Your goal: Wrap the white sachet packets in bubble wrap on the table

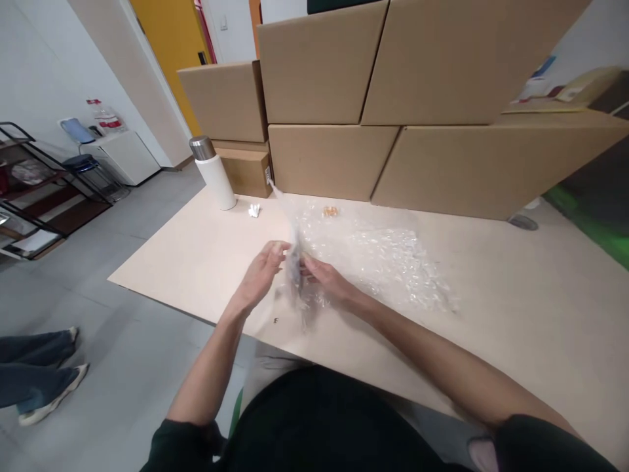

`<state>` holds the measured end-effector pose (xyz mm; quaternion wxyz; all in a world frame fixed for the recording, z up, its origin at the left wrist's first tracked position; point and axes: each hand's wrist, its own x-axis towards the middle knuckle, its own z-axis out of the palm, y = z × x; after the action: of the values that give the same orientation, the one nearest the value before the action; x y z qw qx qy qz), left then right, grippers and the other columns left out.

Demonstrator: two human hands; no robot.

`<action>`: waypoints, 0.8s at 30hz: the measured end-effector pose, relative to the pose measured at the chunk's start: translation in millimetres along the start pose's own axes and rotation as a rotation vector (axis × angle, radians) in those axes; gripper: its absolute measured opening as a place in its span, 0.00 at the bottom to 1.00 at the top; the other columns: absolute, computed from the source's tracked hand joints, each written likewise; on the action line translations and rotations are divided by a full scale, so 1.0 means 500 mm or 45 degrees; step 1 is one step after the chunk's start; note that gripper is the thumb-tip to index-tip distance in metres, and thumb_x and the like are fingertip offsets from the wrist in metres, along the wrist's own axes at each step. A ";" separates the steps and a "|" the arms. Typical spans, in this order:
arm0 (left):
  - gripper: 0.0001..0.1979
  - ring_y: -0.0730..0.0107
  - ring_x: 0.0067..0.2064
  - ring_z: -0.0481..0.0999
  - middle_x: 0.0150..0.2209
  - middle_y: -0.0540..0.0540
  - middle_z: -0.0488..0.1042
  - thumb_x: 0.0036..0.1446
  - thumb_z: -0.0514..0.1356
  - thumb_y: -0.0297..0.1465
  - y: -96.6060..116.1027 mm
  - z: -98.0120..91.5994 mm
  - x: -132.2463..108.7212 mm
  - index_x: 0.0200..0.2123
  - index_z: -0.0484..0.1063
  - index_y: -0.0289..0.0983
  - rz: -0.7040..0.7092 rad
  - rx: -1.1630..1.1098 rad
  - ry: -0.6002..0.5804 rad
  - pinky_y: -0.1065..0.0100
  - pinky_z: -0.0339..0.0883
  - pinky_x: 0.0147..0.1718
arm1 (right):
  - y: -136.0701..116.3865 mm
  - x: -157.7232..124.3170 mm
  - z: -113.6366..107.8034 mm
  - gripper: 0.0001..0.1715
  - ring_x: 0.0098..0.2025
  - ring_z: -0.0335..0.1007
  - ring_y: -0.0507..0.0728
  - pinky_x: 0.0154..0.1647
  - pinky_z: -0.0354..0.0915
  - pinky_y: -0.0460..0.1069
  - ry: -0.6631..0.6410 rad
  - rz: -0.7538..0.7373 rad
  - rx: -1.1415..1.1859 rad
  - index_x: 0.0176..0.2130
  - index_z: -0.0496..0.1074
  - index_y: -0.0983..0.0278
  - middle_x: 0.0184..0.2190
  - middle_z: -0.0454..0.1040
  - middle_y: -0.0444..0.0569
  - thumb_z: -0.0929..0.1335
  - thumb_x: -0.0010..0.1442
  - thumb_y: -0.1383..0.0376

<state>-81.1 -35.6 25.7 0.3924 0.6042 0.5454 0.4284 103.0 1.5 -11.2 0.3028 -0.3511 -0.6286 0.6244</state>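
My left hand (260, 272) and my right hand (327, 278) meet over the table's near edge, both closed on a small dark object wrapped in clear bubble wrap (295, 275). The object inside is blurred and I cannot name it. A strip of the wrap rises from my hands toward the boxes. A larger sheet of bubble wrap (383, 259) lies flat on the pale table (515, 308) just right of my hands.
A white bottle with a metal cap (213, 174) stands at the table's far left. Near it lie a small white scrap (254, 210) and a small orange item (330, 211). Stacked cardboard boxes (393, 98) wall the table's back. Another person's legs (39, 377) show at left on the floor.
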 end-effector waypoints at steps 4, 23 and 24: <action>0.31 0.54 0.60 0.66 0.59 0.40 0.68 0.68 0.39 0.49 0.020 0.082 0.023 0.55 0.72 0.40 0.133 0.248 -0.221 0.54 0.57 0.59 | 0.011 -0.038 -0.042 0.31 0.39 0.73 0.60 0.41 0.70 0.54 0.144 0.225 0.386 0.43 0.76 0.61 0.37 0.78 0.53 0.61 0.61 0.41; 0.37 0.44 0.64 0.59 0.63 0.30 0.58 0.59 0.60 0.42 -0.046 0.142 0.020 0.67 0.54 0.34 -0.244 0.329 0.177 0.48 0.55 0.60 | 0.032 -0.048 -0.124 0.27 0.33 0.73 0.61 0.39 0.64 0.53 0.262 -0.192 -1.120 0.30 0.68 0.58 0.28 0.76 0.49 0.54 0.67 0.47; 0.39 0.47 0.61 0.65 0.60 0.30 0.62 0.59 0.60 0.44 -0.051 0.134 0.019 0.68 0.52 0.33 -0.332 0.092 0.192 0.51 0.59 0.57 | 0.030 -0.048 -0.125 0.28 0.32 0.73 0.61 0.38 0.64 0.53 0.260 -0.184 -1.095 0.30 0.69 0.58 0.28 0.76 0.49 0.54 0.67 0.46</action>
<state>-25.7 -24.4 -19.4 0.3808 0.5080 0.6622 0.3980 168.8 17.0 -22.3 0.2327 -0.4599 -0.8210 0.2458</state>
